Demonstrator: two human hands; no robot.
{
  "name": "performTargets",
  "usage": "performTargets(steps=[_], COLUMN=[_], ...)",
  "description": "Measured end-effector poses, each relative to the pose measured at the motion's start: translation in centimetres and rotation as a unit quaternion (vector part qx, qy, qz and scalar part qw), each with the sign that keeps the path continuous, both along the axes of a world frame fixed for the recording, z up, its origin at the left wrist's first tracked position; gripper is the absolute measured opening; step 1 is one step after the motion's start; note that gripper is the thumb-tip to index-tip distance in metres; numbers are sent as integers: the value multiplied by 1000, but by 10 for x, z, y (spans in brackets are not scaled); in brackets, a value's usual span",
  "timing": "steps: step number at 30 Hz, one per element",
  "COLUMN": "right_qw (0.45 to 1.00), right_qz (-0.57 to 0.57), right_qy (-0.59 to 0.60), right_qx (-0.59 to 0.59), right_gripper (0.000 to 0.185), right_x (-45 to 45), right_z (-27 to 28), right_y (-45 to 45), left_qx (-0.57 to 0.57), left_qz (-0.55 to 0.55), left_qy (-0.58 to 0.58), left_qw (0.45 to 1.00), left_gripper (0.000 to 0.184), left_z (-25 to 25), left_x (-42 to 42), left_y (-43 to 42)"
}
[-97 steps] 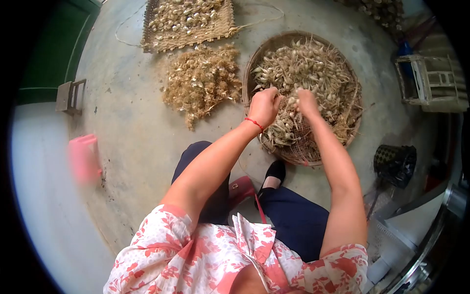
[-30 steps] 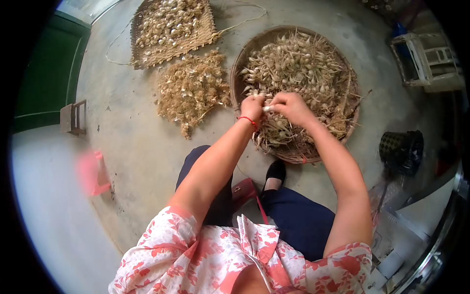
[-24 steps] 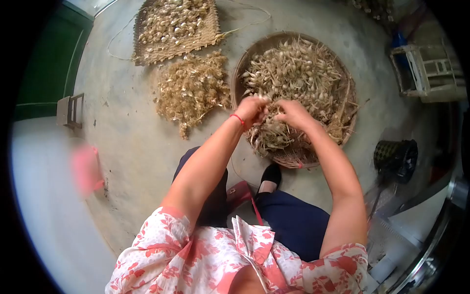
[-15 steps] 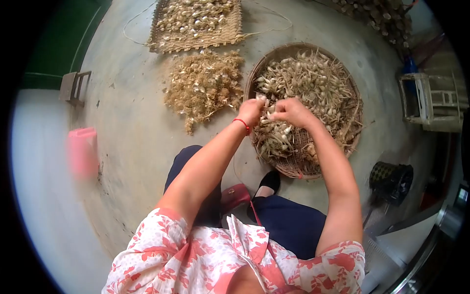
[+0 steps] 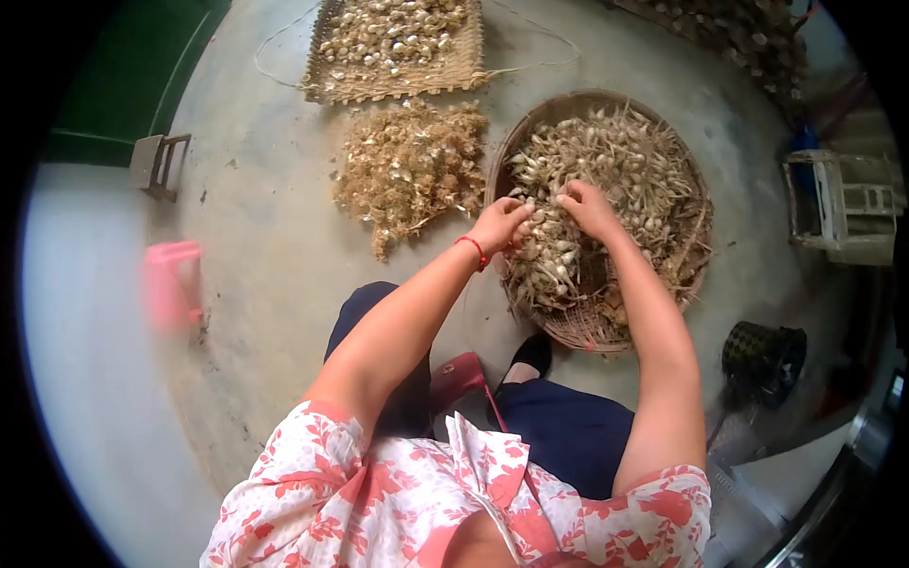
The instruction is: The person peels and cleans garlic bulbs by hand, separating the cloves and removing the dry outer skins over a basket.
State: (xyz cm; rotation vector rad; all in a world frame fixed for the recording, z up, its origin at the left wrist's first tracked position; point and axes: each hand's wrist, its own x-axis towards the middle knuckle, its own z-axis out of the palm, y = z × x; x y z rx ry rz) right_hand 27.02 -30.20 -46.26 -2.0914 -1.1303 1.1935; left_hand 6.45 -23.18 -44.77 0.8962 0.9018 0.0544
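Note:
Small pale bulbs [image 5: 615,156] with dry stalks and roots fill much of a round woven basket [image 5: 705,204] on the floor. My left hand [image 5: 500,225], with a red cord at the wrist, is over the basket's left side. Its fingers are closed, and a pale bulb appears at their tips. Just to the right, my right hand [image 5: 589,208] pinches low over the heap; what its fingertips hold is too small to make out. Below both hands lies a cluster of bulbs [image 5: 551,257], separated from the main heap by a gap.
A pile of brown trimmings [image 5: 407,166] lies left of the basket. Behind it, a woven tray [image 5: 398,87] holds cleaned bulbs. A pink container [image 5: 172,284] and a small stool [image 5: 156,168] stand at the left; a dark bin [image 5: 762,362] and a wooden frame [image 5: 838,204] at the right.
Both hands have lowered toward the bulbs and moved slightly apart. The camera view has shifted a little, so the surroundings appear farther right.

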Motion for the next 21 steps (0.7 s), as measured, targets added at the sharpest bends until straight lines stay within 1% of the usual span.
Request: performTargets(steps=[1, 3, 5, 7, 8, 9, 10, 11, 13, 14, 15, 16, 17, 19, 20, 21], right_qw=[998, 994, 993, 995, 968, 910, 884, 872, 855, 854, 855, 856, 855, 842, 842, 841], right_qz=[-3, 18, 27, 11, -90, -187, -211, -242, -260, -263, -292, -319, -320, -351, -322, -324], right_qy=[50, 103, 63, 65, 208, 345, 391, 405, 434, 433, 413, 394, 394, 407, 433, 434], right_qx=[40, 30, 99, 78, 108, 135, 148, 135, 117, 117, 110, 103, 104, 54, -18, -18], right_gripper=[18, 16, 13, 10, 9, 8, 7, 7, 8, 8, 10, 13, 13, 26, 36, 36], right_x=[-10, -31, -43, -42, -42, -43, -37, -31, -23, -19, -15, -11, -5, 7, -6, -21], right_z=[13, 46, 43, 49, 55, 59, 53, 49, 35, 23, 11, 7, 6, 7, 36, 51], right_y=[-5, -12, -22, -34, -38, -42, -45, -51, -59, -61, -62, -62, -65, -66, -58, -51], left_qx=[-29, -75, -78, -81, -115, -150, -158, -167, -165, -167, -165, -161, -161, -135, -145, -146], left_qz=[13, 21, 32, 39, 89, 140, 152, 146, 126, 124, 127, 132, 131, 141, 137, 135], left_qy=[-5, -46, -58, -65, -111, -154, -156, -149, -151, -151, -166, -181, -181, -189, -204, -202], left_qw=[999, 996, 995, 994, 983, 967, 963, 964, 966, 966, 964, 961, 961, 962, 958, 959], left_gripper=[38, 34, 31, 29, 28, 27, 26, 26, 27, 27, 27, 28, 28, 29, 30, 30], left_z=[7, 17, 5, -2, -2, -3, 11, 13, 12, 12, 12, 15, 18, 24, 22, 21], left_x=[7, 15, 23, 28, 29, 31, 34, 34, 34, 32, 31, 30, 28, 24, 22, 20], left_y=[-2, -12, -22, -28, -29, -30, -31, -30, -32, -32, -32, -31, -28, -19, -16, -16])
